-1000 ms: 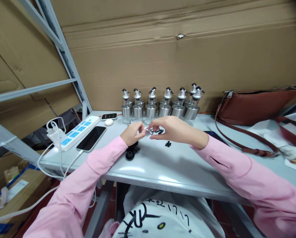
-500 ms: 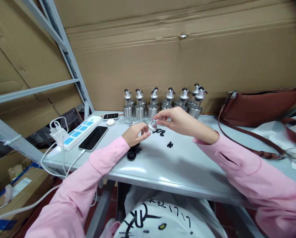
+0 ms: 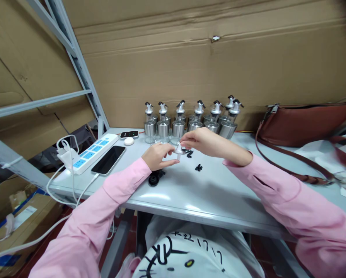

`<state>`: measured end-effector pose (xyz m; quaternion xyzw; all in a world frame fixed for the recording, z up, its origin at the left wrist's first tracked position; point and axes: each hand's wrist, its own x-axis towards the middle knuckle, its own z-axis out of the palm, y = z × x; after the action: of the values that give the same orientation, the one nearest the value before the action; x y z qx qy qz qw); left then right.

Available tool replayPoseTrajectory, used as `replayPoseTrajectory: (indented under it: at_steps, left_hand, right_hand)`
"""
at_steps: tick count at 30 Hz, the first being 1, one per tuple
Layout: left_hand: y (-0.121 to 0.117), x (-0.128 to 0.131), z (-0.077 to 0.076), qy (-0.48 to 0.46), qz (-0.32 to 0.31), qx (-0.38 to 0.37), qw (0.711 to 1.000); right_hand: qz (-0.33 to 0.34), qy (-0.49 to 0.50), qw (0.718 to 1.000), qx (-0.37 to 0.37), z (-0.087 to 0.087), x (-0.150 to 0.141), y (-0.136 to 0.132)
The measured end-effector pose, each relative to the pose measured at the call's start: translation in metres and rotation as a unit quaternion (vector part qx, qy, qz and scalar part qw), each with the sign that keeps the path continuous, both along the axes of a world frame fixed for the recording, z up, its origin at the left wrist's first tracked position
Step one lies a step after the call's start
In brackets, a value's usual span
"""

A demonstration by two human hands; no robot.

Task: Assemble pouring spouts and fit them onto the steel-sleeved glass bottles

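In the head view, my right hand [image 3: 204,142] pinches a small silver-and-clear pour spout top [image 3: 179,150] by its upper end, just above the table. My left hand [image 3: 157,156] is close at its left side, thumb stretched out and apart from the curled index finger. Whether the left fingertips touch the spout top, I cannot tell. Behind the hands, slim black levers [image 3: 188,153] lie on the table. A little group of black pieces [image 3: 198,167] sits to the right. Round black caps [image 3: 153,180] lie below my left hand, partly covered by it.
Several glass-and-steel dispenser bottles [image 3: 178,127] with black-levered tops stand in rows at the back. On the left are a power strip [image 3: 96,150], a phone [image 3: 109,160], a small display device [image 3: 129,134] and a white round case [image 3: 129,141]. A brown bag [image 3: 303,125] lies right.
The spout top has been turned upright in my right hand, its clear stem now pointing down. My left thumb has stretched out further to the right, beneath it.
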<state>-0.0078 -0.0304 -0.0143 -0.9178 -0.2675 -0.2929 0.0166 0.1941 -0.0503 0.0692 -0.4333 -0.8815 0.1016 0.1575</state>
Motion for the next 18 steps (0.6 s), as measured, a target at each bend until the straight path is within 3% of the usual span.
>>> replayPoseTrajectory:
  at_steps: [12,18]
  left_hand:
    - [-0.003,0.0,0.0,0.047,-0.007,0.055,0.997]
    - [-0.001,0.001,-0.001,0.064,0.0,0.064,0.996]
  right_hand:
    - [0.023,-0.003,1.0,0.006,-0.014,-0.001,0.003]
    - [0.03,-0.113,0.993,-0.012,-0.012,0.017,0.014]
